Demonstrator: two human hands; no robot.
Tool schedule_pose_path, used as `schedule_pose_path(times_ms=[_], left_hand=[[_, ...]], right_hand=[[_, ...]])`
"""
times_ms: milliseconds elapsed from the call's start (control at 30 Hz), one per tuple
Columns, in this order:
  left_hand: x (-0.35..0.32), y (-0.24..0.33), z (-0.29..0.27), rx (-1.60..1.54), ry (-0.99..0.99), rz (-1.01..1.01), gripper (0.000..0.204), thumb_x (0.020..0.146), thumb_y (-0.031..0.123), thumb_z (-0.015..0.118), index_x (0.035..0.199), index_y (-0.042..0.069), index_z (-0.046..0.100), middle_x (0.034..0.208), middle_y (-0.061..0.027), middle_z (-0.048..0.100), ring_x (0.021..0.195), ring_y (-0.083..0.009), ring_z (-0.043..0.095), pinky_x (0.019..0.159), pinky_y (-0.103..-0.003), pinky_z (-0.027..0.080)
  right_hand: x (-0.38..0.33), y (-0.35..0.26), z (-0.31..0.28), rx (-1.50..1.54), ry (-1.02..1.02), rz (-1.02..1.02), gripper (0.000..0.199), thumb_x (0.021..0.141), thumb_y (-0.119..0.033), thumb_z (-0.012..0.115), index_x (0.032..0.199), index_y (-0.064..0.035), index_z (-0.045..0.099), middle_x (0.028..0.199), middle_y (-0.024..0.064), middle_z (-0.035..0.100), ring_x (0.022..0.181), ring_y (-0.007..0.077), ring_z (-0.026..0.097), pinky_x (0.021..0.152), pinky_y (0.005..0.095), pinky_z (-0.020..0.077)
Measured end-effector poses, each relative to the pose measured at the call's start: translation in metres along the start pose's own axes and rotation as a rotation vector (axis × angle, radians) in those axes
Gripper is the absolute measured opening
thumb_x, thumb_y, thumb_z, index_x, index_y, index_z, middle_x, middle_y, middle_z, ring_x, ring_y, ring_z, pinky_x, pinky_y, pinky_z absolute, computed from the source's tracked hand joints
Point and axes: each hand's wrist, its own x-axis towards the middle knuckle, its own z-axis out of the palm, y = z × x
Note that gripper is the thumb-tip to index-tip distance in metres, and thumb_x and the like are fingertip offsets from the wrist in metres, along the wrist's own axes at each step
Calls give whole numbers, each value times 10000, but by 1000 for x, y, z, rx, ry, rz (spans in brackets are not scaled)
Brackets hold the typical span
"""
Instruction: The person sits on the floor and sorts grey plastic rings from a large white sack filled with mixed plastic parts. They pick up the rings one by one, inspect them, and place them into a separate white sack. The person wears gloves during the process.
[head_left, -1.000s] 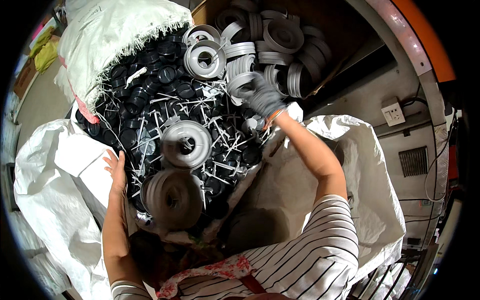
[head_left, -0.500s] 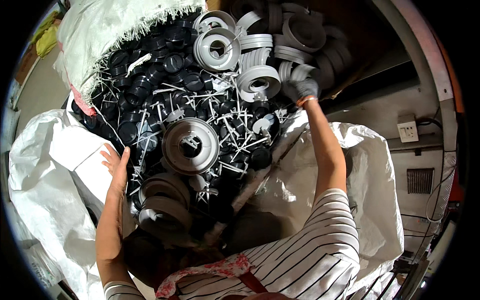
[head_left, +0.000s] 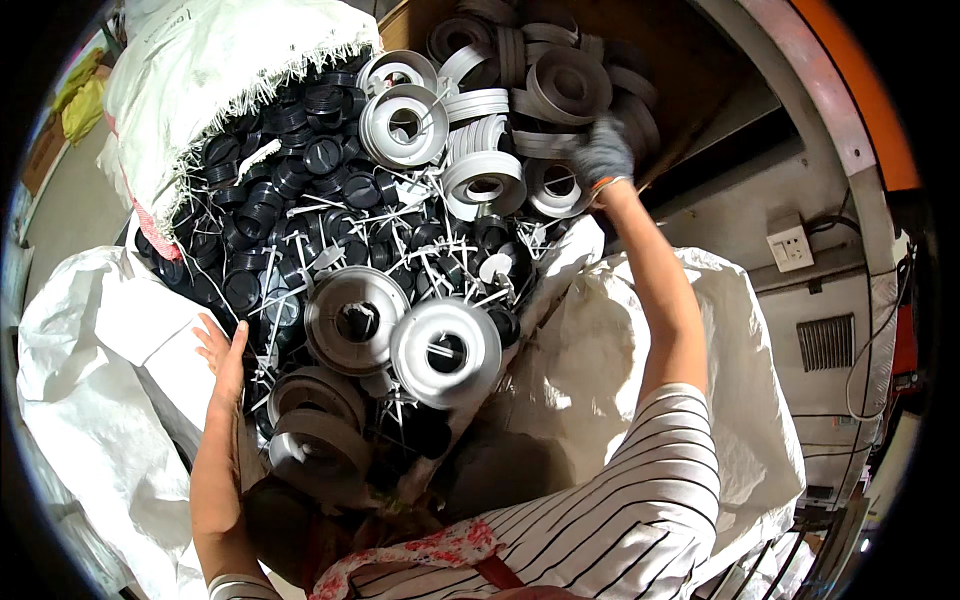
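Since half a second ago, one more pale gray flanged disc [head_left: 445, 352] has come to lie on the near side of the heap, overlapping the flat-rimmed gray disc [head_left: 345, 335] beside it, and the gloved right hand [head_left: 604, 152] is up at the far side again. That hand is blurred against the piled gray ribbed rings [head_left: 568, 86] — I cannot tell whether its fingers grip one or merely touch. Just beside it, a smaller gray ring [head_left: 557, 188] rests at the edge of the heap. Bare, the left hand [head_left: 222, 352] has its fingers spread, curled round nothing, by the folded white sheeting [head_left: 160, 320] along the heap's left side. Black ridged caps [head_left: 322, 155] and thin white plastic sticks [head_left: 490, 298] make up the heap, under a frayed white woven sack [head_left: 240, 60] at the upper left. Two darker gray rings [head_left: 318, 450] sit in shadow nearest the person — one partly over the other.
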Motion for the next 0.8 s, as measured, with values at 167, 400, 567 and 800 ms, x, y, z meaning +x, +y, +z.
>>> schedule_pose_path(times_ms=[167,400,567,800], left_hand=[[-6,4,-2,-2,-26,17,920,869,589,473,1483,133,-38,1498,-246,-172,1352,-460,-201,1082,-516,-90],[-9,9,-5,-1,-45,-22,935,854,557,514,1484,162,-53,1508,-219,-172,1361,-454,-185,1091,-524,-58],[-9,7,-5,-2,-32,-27,935,851,526,528,1484,166,-58,1508,-217,-174,1363,-446,-190,1093,-517,-60],[-11,14,-2,-16,-28,-34,940,846,499,533,1482,143,-59,1509,-219,-172,1363,-445,-193,1086,-519,-79]], right_hand=[[59,71,-12,-329,120,121,543,869,-355,492,1328,-75,417,1388,148,433,1278,291,405,1046,352,336],[134,159,37,-418,-269,330,620,821,-382,547,1337,-67,408,1389,160,423,1277,286,403,1049,345,329],[144,146,56,-416,-314,281,677,787,-401,586,1344,-61,402,1390,168,416,1275,283,402,1052,340,325],[96,103,42,-268,-169,84,760,740,-427,641,1353,-54,392,1392,180,406,1274,278,400,1056,333,318]])
